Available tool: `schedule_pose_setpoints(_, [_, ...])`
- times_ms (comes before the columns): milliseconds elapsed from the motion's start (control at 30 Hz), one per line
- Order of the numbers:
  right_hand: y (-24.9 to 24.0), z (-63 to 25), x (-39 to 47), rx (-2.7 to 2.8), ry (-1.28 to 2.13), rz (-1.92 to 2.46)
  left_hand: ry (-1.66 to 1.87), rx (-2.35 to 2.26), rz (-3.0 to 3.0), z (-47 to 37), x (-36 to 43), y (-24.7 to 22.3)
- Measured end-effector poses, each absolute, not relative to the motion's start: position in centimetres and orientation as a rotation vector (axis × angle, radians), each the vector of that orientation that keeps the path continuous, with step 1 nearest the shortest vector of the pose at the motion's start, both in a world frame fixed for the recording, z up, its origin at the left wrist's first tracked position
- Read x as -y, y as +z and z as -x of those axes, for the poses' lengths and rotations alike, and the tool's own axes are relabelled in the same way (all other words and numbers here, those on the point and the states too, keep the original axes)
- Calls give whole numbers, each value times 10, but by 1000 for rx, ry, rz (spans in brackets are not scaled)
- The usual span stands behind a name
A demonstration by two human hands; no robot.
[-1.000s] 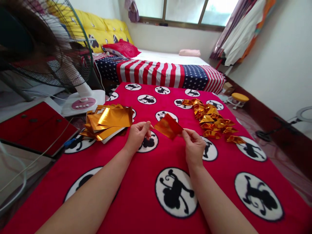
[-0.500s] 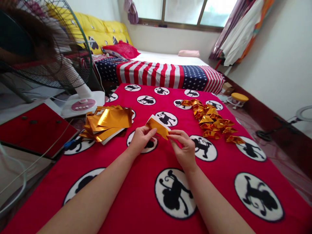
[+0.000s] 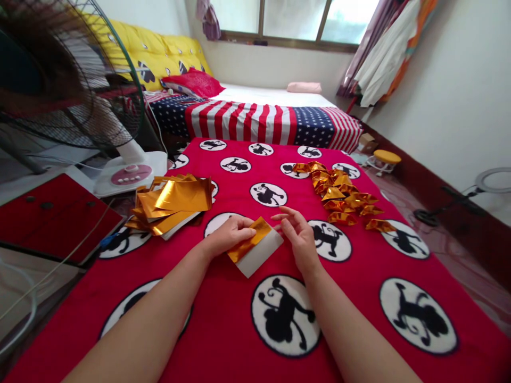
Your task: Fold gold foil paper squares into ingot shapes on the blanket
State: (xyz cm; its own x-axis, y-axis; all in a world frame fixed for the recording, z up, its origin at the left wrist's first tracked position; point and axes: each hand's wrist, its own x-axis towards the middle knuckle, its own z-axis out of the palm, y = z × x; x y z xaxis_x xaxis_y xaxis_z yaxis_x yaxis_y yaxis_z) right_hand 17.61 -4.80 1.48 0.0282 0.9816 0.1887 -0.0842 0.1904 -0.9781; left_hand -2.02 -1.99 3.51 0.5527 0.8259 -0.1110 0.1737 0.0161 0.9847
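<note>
Where the white strip lay along the far edge half a second ago, it now lies along the near edge: one small rectangular sheet of shiny gold-and-white paper (image 3: 258, 254), turned about and brought lower. Consequence, as judged: the pale strip faces the wearer, with one hand steadying the sheet and the other freer to work its edge.

Left hand (image 3: 229, 234): thumb on top, pinching the sheet's left side at the gold part. Right hand (image 3: 300, 238): fingers loosely extended and parted, no firm grasp seen; contact with the sheet's edge cannot be told.

Position of sheet: between the hands, just beside the right fingertips, above a crimson cloth with black-and-white roundels (image 3: 223, 324).

Also present: loose stack of flat gold foil papers (image 3: 183, 196), beyond the left hand to its left; cluster of folded gold foil pieces (image 3: 337, 194), beyond the right hand to its right.
</note>
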Motion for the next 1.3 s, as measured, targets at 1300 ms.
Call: schedule_pose_setpoints(1300, [6, -181, 42, 1014, 999, 1098, 942, -973, -1451, 19, 12, 21])
